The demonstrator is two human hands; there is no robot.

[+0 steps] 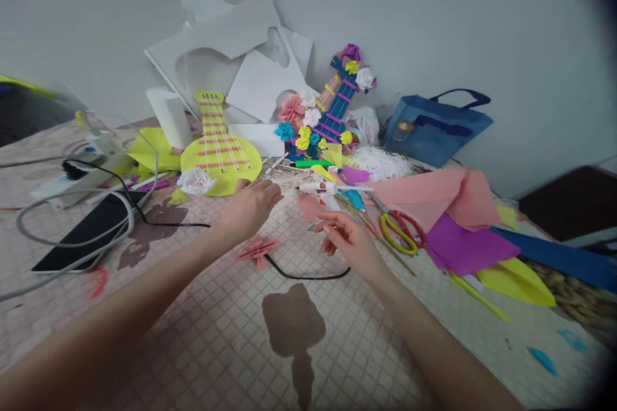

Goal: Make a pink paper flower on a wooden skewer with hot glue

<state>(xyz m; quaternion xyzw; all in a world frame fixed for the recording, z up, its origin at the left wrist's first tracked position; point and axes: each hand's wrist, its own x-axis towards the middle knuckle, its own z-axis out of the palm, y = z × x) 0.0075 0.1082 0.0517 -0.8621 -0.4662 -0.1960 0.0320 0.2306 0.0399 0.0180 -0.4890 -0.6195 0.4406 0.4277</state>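
Observation:
My left hand (251, 204) reaches forward over the floor mat with its fingers curled, close to a yellow paper guitar (218, 155) and a white paper flower (195, 181); what it holds, if anything, is hidden. My right hand (348, 239) pinches a small pink paper piece (308, 207) between fingers and thumb. A white glue gun (324, 188) lies just beyond both hands, its black cord (308, 275) looping under my right wrist. A folded pink paper flower (258, 249) lies on the mat between my hands.
A blue paper guitar decorated with flowers (332, 112) leans on the wall beside white foam boards (241, 54). Yellow-handled scissors (400, 231), pink (434, 196), purple (465, 247) and yellow paper sheets lie right. A blue bag (434, 127) stands behind. A phone (91, 228), cables and power strip (87, 173) lie left.

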